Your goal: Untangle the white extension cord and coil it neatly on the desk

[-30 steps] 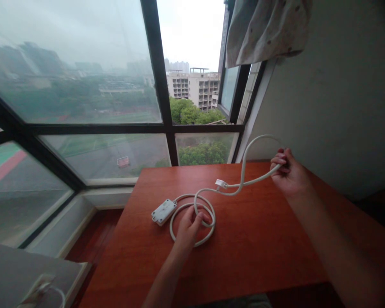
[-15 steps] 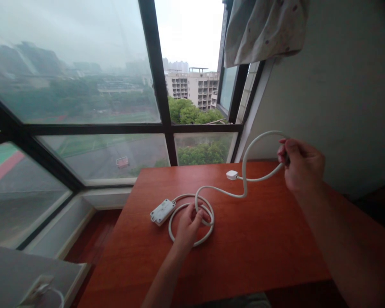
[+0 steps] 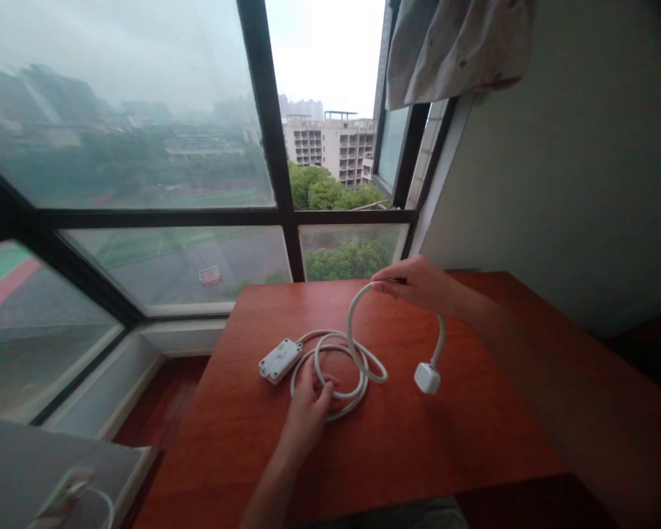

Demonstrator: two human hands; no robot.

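A white power cable [image 3: 350, 323] lies partly coiled on the reddish wooden table [image 3: 242, 455]. At its left end is a white rectangular box [image 3: 280, 360], resting flat beside the coil. My left hand [image 3: 308, 404] is at the coil's near-left side, with thumb and fingers closed around the cable. Higher up and to the right, my right hand [image 3: 419, 284] pinches the cable and holds it raised in an arch. From that hand the free end hangs down, with the white plug [image 3: 427, 378] just above or touching the table; I cannot tell which.
A dark-framed window [image 3: 286, 219] borders the table's far and left sides, with a pane ajar at the right. A patterned curtain [image 3: 457, 51] hangs by the wall [image 3: 573, 162]. At lower left, a white cord runs from a wall socket [image 3: 66, 499].
My right hand has moved left with the cable, adding a loop over the coil. The plug has swung toward me and now hangs beneath that hand. My left hand has shifted slightly left.
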